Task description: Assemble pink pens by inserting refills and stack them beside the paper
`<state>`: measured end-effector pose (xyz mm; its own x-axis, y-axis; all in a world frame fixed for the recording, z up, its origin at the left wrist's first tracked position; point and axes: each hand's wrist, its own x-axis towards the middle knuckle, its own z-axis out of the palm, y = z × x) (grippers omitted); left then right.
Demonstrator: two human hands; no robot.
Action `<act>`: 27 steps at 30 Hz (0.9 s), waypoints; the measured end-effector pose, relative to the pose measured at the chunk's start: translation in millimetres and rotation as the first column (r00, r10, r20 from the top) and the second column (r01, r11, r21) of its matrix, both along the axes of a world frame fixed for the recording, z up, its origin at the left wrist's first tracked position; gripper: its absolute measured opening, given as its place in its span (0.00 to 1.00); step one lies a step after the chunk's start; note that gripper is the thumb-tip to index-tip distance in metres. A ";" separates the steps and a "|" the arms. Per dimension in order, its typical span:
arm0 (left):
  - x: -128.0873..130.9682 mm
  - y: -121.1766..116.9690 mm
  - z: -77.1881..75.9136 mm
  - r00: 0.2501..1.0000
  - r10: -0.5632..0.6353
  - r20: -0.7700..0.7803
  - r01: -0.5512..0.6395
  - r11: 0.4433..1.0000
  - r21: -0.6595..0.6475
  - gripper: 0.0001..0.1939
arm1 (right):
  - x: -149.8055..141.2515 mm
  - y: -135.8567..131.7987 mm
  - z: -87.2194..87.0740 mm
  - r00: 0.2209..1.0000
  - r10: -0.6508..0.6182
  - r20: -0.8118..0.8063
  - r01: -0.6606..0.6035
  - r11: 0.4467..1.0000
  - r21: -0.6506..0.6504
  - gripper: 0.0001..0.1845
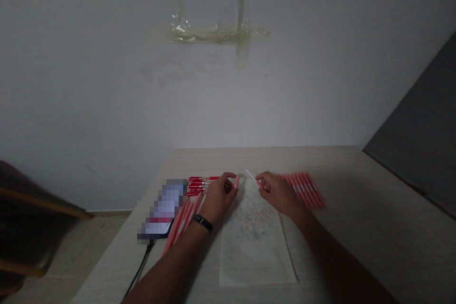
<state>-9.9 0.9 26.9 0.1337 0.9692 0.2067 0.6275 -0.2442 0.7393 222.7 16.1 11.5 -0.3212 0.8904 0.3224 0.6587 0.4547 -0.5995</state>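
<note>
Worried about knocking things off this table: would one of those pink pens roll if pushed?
Probably yes: the pink pens look slim and rounded, and the wooden tabletop looks smooth. Each likely feels light and stiff, though the blur hides fine detail.

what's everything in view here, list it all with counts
table: 1, pale wood, under the hands
paper sheet: 1, off-white with coloured specks, table middle
red pens: several, red and white, in a row left of the sheet
pink pens: several, pink, slanted beside the phone
pink pen fan: several, pink, right of the sheet
held pink pen: 1, pink, in left hand
white stick: 1, white, in right hand
phone: 1, blurred, table left
cable: 1, black, below the phone
tape: several strips, clear, on wall
wall: 1, off-white, ahead
panel: 1, dark grey, far right
chair: 1, dark with wood bars, far left
floor: beige, lower left
wristband: 1, black, left wrist
left hand: 1, left of the sheet's top
right hand: 1, right of the sheet's top
</note>
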 end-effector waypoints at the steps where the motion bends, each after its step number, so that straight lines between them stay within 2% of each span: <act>1: 0.1 -0.2 0.5 1.000 0.002 -0.011 -0.002 1.000 -0.006 0.17 | 0.1 0.4 -0.6 1.000 0.003 0.000 -0.003 1.000 0.000 0.17; 6: -0.1 -1.3 1.7 0.996 -0.016 -0.083 0.010 0.997 -0.070 0.21 | 0.0 0.6 -1.0 1.000 0.003 0.014 -0.003 1.000 0.004 0.16; 16: -2.1 -2.6 -8.1 0.974 -0.049 -0.222 0.021 0.992 -0.125 0.16 | -0.2 -2.2 1.7 1.000 0.016 0.027 -0.016 1.000 -0.017 0.16; 27: -4.6 -1.3 -10.5 0.958 -0.004 -0.286 -0.028 0.994 -0.107 0.15 | -1.2 -3.9 0.7 0.998 0.065 0.000 -0.064 0.996 -0.054 0.16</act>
<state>-14.5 -0.3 16.4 0.1599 0.9856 0.0553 0.8185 -0.1637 0.5507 221.5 12.2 12.1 -0.3790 0.8840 0.2738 0.6300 0.4632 -0.6233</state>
